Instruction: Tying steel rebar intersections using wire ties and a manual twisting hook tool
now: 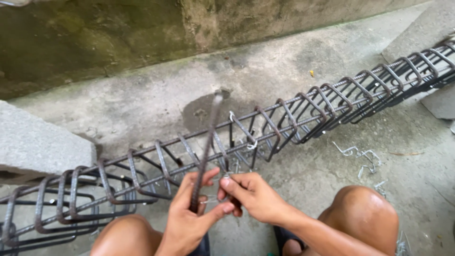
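Observation:
A long cage of rusty rebar [294,114] with square stirrups lies across the concrete ground, from lower left to upper right. My left hand [189,213] grips a short dark steel rod [206,147] that points up and away from me. My right hand [253,194] pinches a thin piece of silver tie wire [222,182] against the rod, just in front of the cage. Both hands meet above my bare knees [365,208].
A concrete block [38,142] props the cage at left; another slab [441,102] sits at the right end. Loose bits of silver wire [360,154] lie on the ground at right. A mossy wall [95,38] runs along the back.

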